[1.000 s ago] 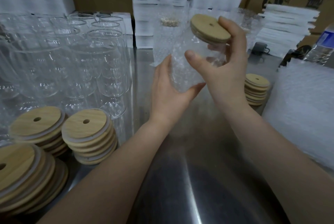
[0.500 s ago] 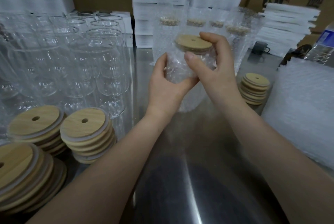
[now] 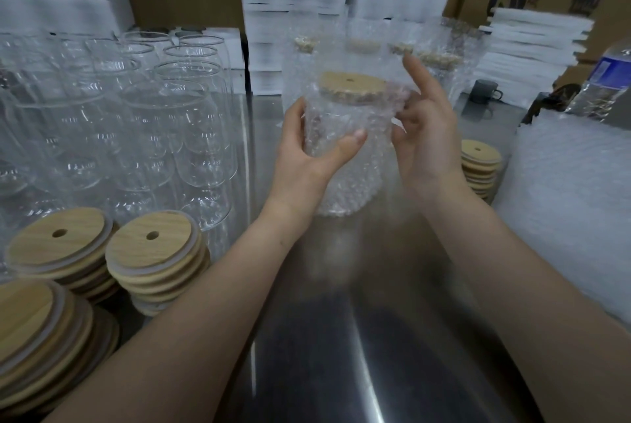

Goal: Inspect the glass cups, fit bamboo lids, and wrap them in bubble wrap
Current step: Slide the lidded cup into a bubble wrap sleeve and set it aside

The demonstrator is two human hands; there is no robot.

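I hold a glass cup (image 3: 345, 149) upright above the steel table, sheathed in bubble wrap (image 3: 351, 190). A bamboo lid (image 3: 351, 84) with a small hole sits on its mouth. My left hand (image 3: 307, 163) grips the cup's left side, thumb across the front. At the cup's right side is my right hand (image 3: 426, 136), whose lower fingers pinch the wrap near the lid while the index finger points up.
Bare glass cups (image 3: 143, 122) crowd the left. Stacks of bamboo lids (image 3: 153, 252) stand at front left, another lid stack (image 3: 479, 166) at right. Wrapped cups (image 3: 368, 43) line the back. A bubble wrap pile (image 3: 573, 204) and water bottle (image 3: 607, 81) sit right.
My right hand set the lid onto the cup, then slid off it to the cup's right side. The wrapped cup sits lower and more upright in my left hand.
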